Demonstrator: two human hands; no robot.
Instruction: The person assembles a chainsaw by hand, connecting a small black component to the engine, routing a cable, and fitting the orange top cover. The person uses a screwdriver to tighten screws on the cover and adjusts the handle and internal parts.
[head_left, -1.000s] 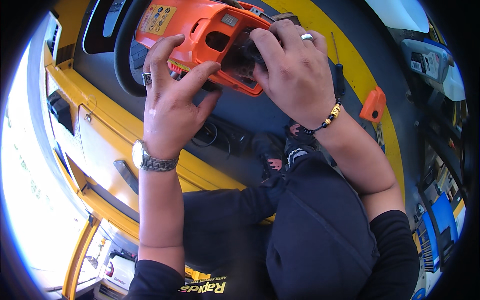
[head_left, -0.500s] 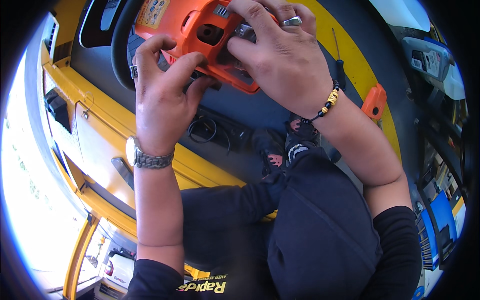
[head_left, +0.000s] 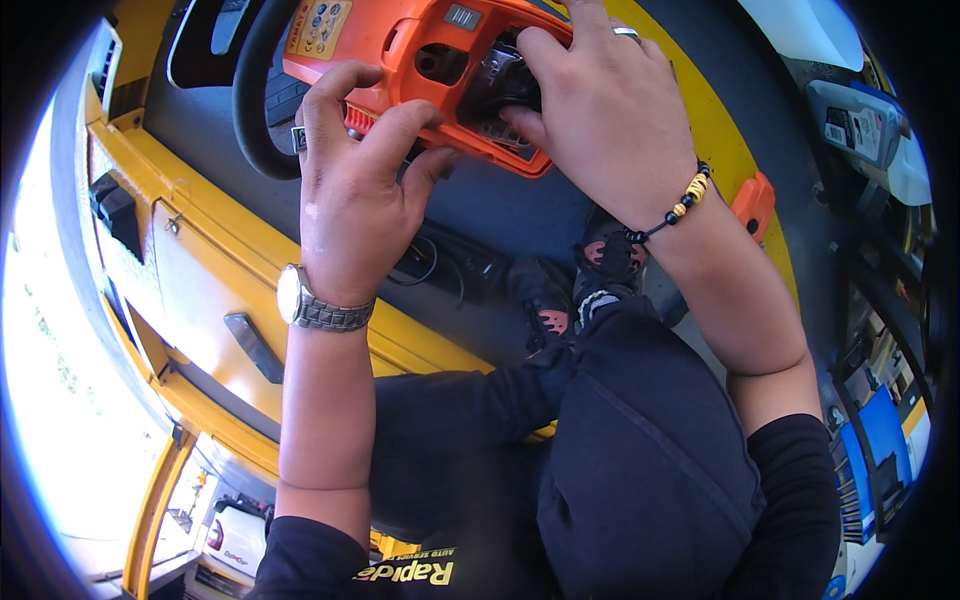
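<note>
An orange chainsaw body (head_left: 402, 88) is held up at the top of the view, its black curved handle (head_left: 248, 110) to the left. My left hand (head_left: 350, 205) is closed on the body's near edge, with thumb and fingers bent around it. An open bay in the housing shows a dark, shiny part (head_left: 503, 78) inside, next to a round hole. My right hand (head_left: 620, 125) is at the bay's right side. Its thumb and a bent finger reach into the opening, while other fingers lie over the far edge, partly cut off by the frame.
A loose orange cover (head_left: 752, 205) lies at the right on the yellow floor stripe, partly behind my forearm. Yellow metal framework (head_left: 190, 250) runs along the left. A black cable (head_left: 425, 262) lies near my shoes. Plastic jugs (head_left: 855, 125) stand at the far right.
The chainsaw and my left hand have shifted slightly right. My right hand has moved right, uncovering more of the bay and the dark part. The screwdriver seen earlier is now hidden behind my right hand.
</note>
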